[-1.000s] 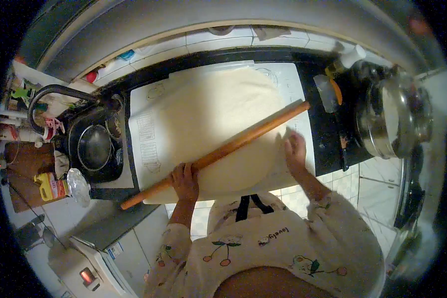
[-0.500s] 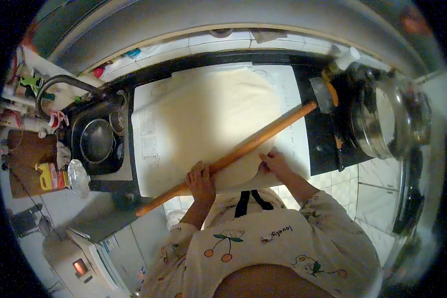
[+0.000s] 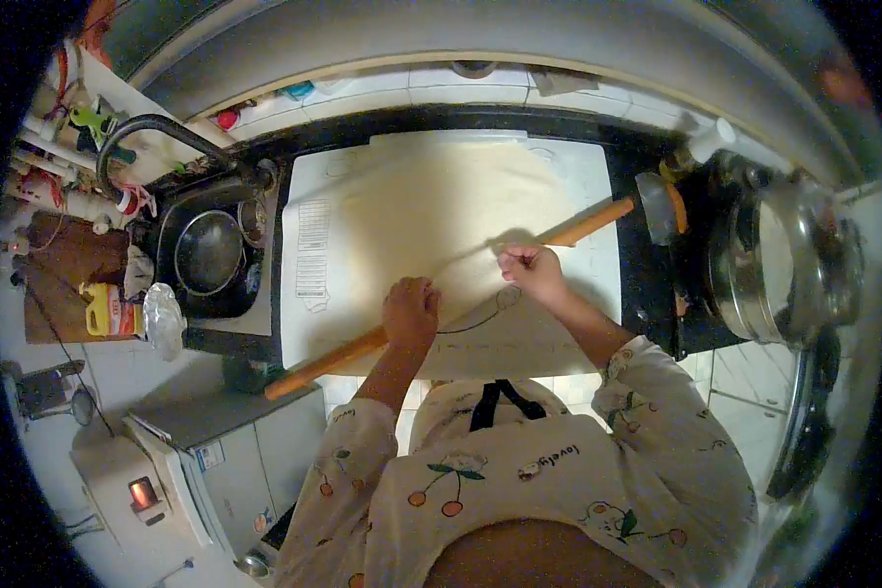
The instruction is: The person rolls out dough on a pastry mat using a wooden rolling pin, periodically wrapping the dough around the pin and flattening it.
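Observation:
A wide, thin sheet of pale dough [image 3: 412, 216] lies over a white printed mat [image 3: 309, 196]. A long wooden rolling pin [image 3: 328, 363] runs diagonally across its near part, and the near edge of the dough is lapped over the pin's middle. My left hand [image 3: 411, 312] is closed at the dough-covered pin, left of centre. Farther right, my right hand [image 3: 531, 270] has its fingers pinched together at the dough edge beside the pin. Exactly how much dough is between those fingers is hidden.
At the left is a black sink [image 3: 176, 230] with a round strainer [image 3: 211, 253] and a curved faucet [image 3: 152, 122]. A cleaver-like blade [image 3: 659, 208] lies right of the mat, beside a steel pot [image 3: 755, 255]. A yellow bottle [image 3: 108, 312] stands far left.
The near dough edge has been lifted and lapped over the pin, baring the mat's near strip. Both hands have moved away from my body, and the right has come closer to the pin.

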A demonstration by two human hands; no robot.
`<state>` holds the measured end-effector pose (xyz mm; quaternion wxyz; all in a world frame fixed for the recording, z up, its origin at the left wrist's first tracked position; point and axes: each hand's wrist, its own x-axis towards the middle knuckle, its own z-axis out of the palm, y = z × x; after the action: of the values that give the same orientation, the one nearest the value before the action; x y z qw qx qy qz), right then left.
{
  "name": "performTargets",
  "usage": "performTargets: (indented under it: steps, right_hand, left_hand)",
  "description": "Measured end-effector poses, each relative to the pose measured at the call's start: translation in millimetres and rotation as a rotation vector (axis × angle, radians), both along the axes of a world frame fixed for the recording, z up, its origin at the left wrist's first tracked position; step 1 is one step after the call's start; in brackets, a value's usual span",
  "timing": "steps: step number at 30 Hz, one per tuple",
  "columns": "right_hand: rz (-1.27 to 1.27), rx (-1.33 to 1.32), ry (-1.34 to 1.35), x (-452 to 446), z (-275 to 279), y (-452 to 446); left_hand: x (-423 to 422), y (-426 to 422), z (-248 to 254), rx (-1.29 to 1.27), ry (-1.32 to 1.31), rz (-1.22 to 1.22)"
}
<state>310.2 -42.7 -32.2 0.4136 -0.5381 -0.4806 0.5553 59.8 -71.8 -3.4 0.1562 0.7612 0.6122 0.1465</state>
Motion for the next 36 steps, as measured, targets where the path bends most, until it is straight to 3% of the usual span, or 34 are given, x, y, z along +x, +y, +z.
performTargets:
  steps: [1, 3, 4, 6, 9, 13, 15, 18, 21, 27, 30, 31, 34, 36]
  right_hand:
    - [0.106, 0.151, -0.284, -1.7, 17.2, -1.1]
    - [0.316, 0.456, -0.851, -5.6, 67.9, -4.3]
    - [0.348, 0.602, -0.894, -4.2, 65.5, -2.5]
    - [0.412, 0.892, -0.968, 0.2, 56.4, 0.6]
    - [0.625, 0.731, -0.966, 5.3, 49.1, -3.8]
    - [0.624, 0.815, -0.985, 9.8, 38.4, -15.7]
    - [0.638, 0.791, -1.032, 13.8, 9.3, -22.5]
    - [0.683, 0.757, -0.950, 15.8, 29.3, -38.9]
    - [0.780, 0.609, -1.032, 10.1, 34.7, -58.4]
    - [0.612, 0.733, -1.024, 10.0, 13.2, -98.7]
    - [0.533, 0.858, -1.092, -2.7, 31.6, -77.7]
    - [0.508, 0.832, -0.995, -12.5, 46.6, -54.2]
    - [0.345, 0.797, -1.140, -36.4, 30.0, 26.1]
    - [0.349, 0.688, -1.108, -41.7, 35.5, 17.7]
  left_hand:
    - [5.3, 1.9, 12.5, 0.020, -0.024, 0.051]
    - [11.5, 4.0, -0.1, 0.119, 0.002, -0.082]
    - [16.0, 3.9, -1.5, 0.166, 0.015, -0.149]
    - [28.2, -10.2, -2.4, 0.026, 0.091, -0.189]
    - [34.4, -34.3, -6.7, 0.036, 0.196, -0.220]
    - [40.3, -42.1, -20.6, 0.138, 0.231, -0.206]
    - [44.4, -45.8, -11.0, 0.049, 0.270, -0.209]
    - [43.7, -58.7, -6.0, 0.003, 0.337, -0.235]
    - [47.5, -83.4, -0.3, -0.092, 0.336, -0.199]
    - [52.5, -105.1, -1.3, -0.019, 0.231, -0.159]
    - [54.2, -76.6, -9.3, 0.049, 0.212, -0.113]
    - [53.5, -60.6, -14.5, 0.070, 0.194, -0.084]
    - [39.7, 2.4, -21.1, 0.158, 0.451, 0.004]
    - [30.5, 22.7, -40.3, 0.227, 0.583, 0.115]
